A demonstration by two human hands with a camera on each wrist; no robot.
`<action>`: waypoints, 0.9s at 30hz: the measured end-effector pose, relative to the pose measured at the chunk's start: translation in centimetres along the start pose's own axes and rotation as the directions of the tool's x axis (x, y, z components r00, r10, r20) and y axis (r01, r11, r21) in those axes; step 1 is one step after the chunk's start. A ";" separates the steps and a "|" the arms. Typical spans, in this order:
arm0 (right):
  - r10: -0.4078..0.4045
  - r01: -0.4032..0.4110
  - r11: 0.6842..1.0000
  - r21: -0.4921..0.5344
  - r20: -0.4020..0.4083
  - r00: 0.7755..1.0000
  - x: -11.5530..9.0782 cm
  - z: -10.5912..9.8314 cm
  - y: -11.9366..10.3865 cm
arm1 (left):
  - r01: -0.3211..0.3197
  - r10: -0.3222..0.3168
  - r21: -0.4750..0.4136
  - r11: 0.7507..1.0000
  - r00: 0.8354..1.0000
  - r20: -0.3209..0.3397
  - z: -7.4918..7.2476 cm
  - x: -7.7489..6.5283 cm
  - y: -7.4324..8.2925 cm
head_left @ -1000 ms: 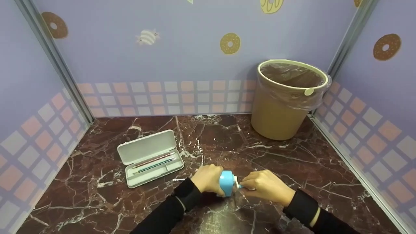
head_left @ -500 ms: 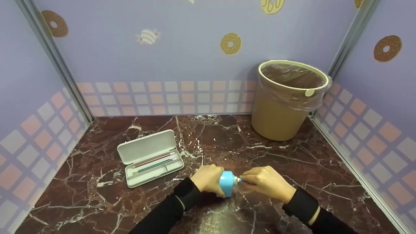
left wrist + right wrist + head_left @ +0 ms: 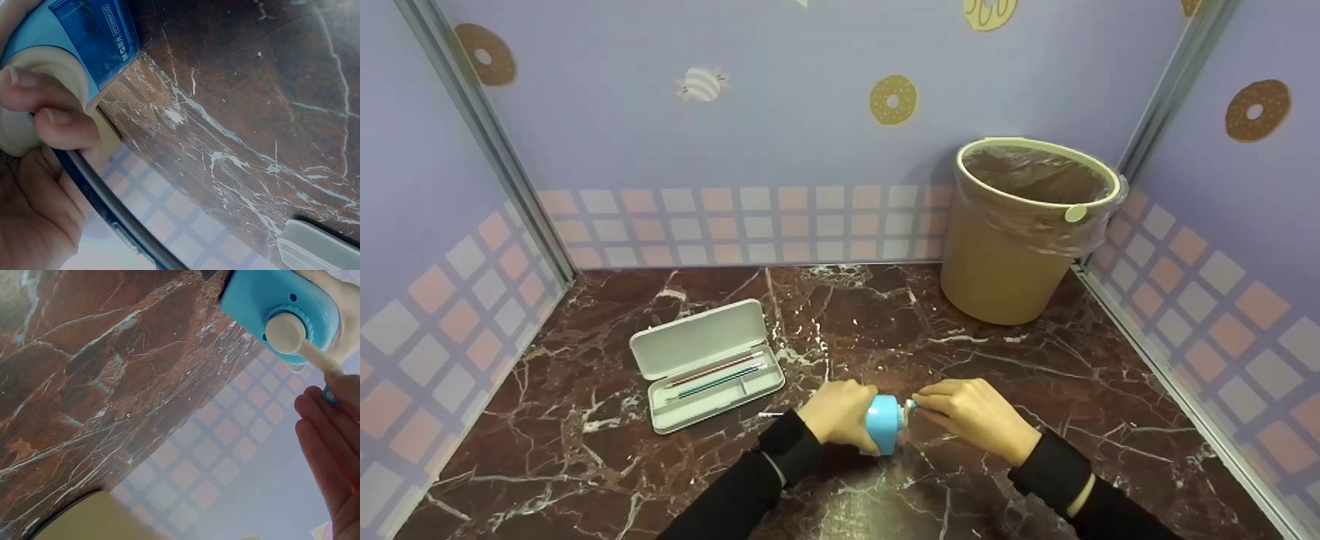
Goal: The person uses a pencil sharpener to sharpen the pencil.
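A light blue crank pencil sharpener (image 3: 883,424) sits near the front middle of the table, gripped by my left hand (image 3: 838,412). From its left side sticks out a dark pencil (image 3: 107,202), running under the left fingertips by the cream round holder in the left wrist view; its far end also shows past the wrist in the head view. My right hand (image 3: 976,417) pinches the blue knob at the end of the cream crank arm (image 3: 316,355) on the sharpener's right side. The crank arm points up and toward the fingers. The pencil's tip is hidden inside the sharpener.
Left of the hands lies an opened pale pencil case (image 3: 712,367) with several pencils (image 3: 720,379) in it. A tan bin (image 3: 997,262) with a plastic liner stands at the back right. Patterned walls (image 3: 780,135) enclose the dark marbled tabletop (image 3: 870,315).
The right hand has turned the crank, its knob going round to a higher position. The left hand has kept the sharpener in place, and the pencil case has not moved.
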State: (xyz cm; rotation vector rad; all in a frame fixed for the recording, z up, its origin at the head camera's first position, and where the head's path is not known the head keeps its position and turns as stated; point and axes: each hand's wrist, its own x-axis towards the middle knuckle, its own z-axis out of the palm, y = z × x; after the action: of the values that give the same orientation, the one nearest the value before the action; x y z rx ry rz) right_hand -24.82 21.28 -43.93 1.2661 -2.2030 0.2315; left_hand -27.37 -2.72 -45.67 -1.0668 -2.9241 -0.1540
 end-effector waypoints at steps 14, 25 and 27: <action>0.086 -0.085 0.995 -0.057 0.014 0.996 0.9 1.3 0.7 | 0.018 -0.018 -0.017 1.000 0.999 0.034 0.0 0.1 -0.1; 0.149 -0.144 0.988 -0.053 0.114 0.982 1.4 3.1 1.6 | 0.015 -0.014 -0.025 1.000 1.000 0.021 0.1 0.1 -0.1; 0.162 -0.158 0.987 -0.037 0.126 0.979 1.5 3.4 1.6 | 0.016 -0.016 -0.028 0.999 1.000 0.018 0.1 0.0 -0.1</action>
State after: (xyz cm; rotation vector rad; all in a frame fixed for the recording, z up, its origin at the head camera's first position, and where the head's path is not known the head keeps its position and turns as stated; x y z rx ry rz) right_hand -28.10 19.66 -45.65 1.1175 -2.4135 0.1865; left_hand -27.47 -2.76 -45.81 -1.0543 -2.9556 -0.1879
